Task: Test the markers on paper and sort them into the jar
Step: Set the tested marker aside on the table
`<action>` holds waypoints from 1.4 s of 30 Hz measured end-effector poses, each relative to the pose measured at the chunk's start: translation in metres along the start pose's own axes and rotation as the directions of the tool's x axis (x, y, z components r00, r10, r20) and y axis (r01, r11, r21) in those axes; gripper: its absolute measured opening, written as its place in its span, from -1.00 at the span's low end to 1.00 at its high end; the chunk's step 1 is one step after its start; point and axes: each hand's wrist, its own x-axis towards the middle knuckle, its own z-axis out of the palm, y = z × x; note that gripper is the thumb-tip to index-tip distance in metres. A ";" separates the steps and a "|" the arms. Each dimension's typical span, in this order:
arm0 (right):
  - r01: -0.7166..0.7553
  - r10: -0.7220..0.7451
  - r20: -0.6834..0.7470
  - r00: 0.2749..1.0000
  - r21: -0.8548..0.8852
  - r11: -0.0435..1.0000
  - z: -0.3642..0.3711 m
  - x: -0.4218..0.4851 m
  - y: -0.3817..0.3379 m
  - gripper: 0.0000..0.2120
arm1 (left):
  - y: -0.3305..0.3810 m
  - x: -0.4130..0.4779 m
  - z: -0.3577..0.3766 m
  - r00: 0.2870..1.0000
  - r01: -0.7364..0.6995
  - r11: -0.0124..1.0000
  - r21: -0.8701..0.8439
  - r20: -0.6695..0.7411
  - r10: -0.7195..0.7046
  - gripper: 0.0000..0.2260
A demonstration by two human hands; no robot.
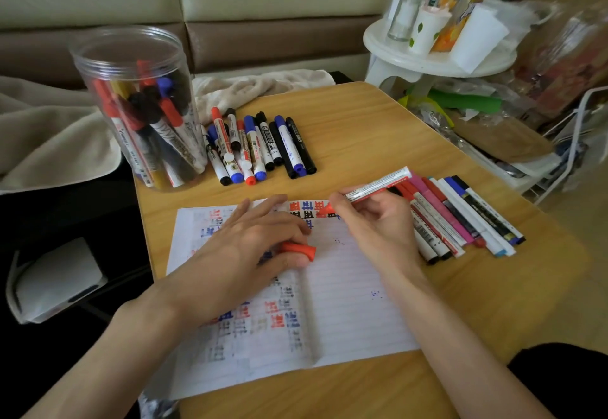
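While my right hand [371,221] pinches the red marker [378,185], tip apparently on the paper [355,303], barrel slanting away rightward, my left hand [243,244] grips its cap [297,249]; the jar [131,106] stands beyond my left hand.

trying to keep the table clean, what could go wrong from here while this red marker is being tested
1. The right hand holds the red marker with its tip at the top edge of the paper; a stroke could run onto the table.
2. The left hand steadies the paper and holds the red cap, which might slip and roll away.
3. The right hand sits close to the row of markers and could nudge them.
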 end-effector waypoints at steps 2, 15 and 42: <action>0.023 -0.023 -0.013 1.000 -0.019 1.000 0.001 -0.001 0.003 -0.92 | 0.001 0.000 0.000 1.000 0.003 1.000 -0.016 0.012 -0.003 -0.71; 0.065 -0.064 0.012 0.998 -0.077 0.995 0.001 -0.002 0.007 -0.89 | 0.002 0.000 0.000 1.000 0.003 1.000 -0.010 0.013 -0.003 -0.69; 0.122 -0.119 0.031 0.992 -0.123 0.985 0.000 -0.003 0.011 -0.93 | 0.001 0.000 0.000 1.000 0.003 1.000 -0.001 0.015 -0.003 -0.69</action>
